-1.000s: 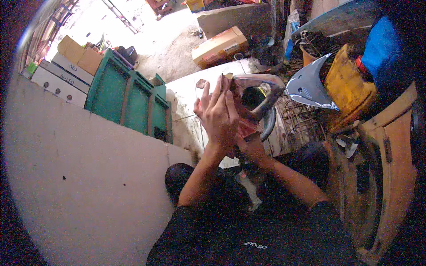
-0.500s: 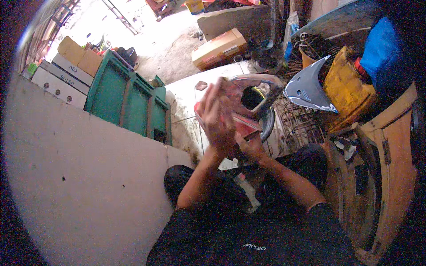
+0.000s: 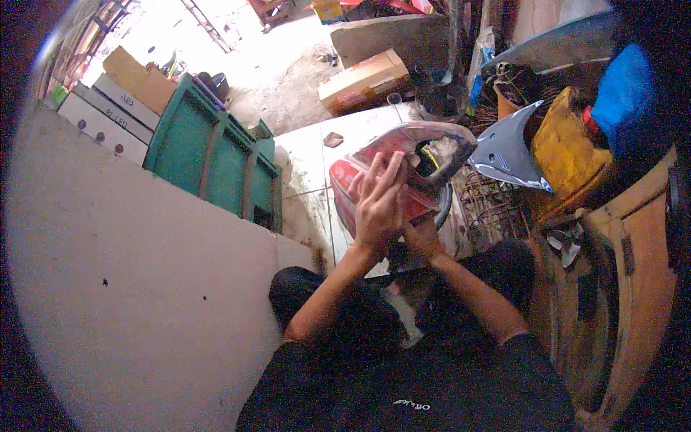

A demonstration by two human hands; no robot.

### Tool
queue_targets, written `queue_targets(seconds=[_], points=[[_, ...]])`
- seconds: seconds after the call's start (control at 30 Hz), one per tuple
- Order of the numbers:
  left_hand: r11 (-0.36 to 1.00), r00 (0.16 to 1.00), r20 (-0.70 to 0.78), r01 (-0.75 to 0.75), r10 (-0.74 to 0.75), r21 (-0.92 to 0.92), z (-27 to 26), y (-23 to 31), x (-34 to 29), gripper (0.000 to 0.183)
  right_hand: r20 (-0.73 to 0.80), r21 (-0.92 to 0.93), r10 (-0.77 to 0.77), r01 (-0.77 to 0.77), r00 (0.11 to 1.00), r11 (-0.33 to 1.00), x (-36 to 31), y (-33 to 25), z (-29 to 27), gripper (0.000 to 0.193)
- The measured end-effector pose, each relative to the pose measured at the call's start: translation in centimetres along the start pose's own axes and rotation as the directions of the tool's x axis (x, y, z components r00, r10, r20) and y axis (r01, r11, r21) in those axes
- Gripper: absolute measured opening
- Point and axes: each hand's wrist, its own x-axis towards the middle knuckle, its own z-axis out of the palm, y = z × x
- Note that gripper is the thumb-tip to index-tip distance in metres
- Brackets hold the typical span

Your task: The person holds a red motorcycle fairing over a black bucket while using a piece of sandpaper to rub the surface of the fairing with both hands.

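A scuffed red motorcycle fairing (image 3: 345, 176) with a grey, worn rim and a large opening stands in front of me. My left hand (image 3: 379, 209) lies across its red face, fingers stretched and slightly apart. Close beside the left wrist, my right hand (image 3: 423, 239) grips the fairing's near edge. Most of the right fingers are hidden by the fairing and the left hand. A dark round rim (image 3: 445, 205) shows under the fairing's right side.
To the left are a low pale wall (image 3: 144, 288) and a green cabinet (image 3: 180, 155). A cardboard box (image 3: 363, 81) lies ahead. On the right are a grey curved panel (image 3: 507, 153), a yellow jerrycan (image 3: 565, 147) and a wooden frame (image 3: 633, 266).
My left hand has come down from a blurred, raised position onto the fairing's red face. My right hand stays at the near edge. The whole view has shifted slightly.
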Motion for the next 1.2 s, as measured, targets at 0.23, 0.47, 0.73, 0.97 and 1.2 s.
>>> queue_targets(seconds=[0.23,0.47,0.73,0.97,1.2], points=[[0.998,0.997,-0.051,0.063,-0.061,0.032,-0.7,0.8,1.3,0.034,-0.047,-0.338,-0.041,0.023,0.998,0.941,-0.9,-3.2,1.2,0.049],[0.956,0.956,-0.062,0.283,-0.288,-0.076,-0.6,-2.2,2.0,0.036,0.401,-0.037,0.116,-0.111,0.909,0.993,-0.2,-2.8,-0.7,0.047],[0.964,0.964,-0.007,0.267,-0.267,0.010,-0.7,-1.9,1.2,0.040,-0.042,-0.098,0.058,-0.062,0.997,0.993,-0.8,2.7,-1.7,0.042],[0.992,0.992,0.027,0.124,-0.125,0.029,-2.0,-2.5,1.4,0.039,0.113,-0.204,0.388,-0.360,0.915,0.910,-1.2,-2.3,-0.1,0.046],[0.991,0.995,0.057,0.091,-0.085,-0.099,-1.4,-0.3,0.1,0.028,0.091,-0.360,0.078,-0.040,0.993,0.932,-1.8,-1.6,-1.1,0.066]])
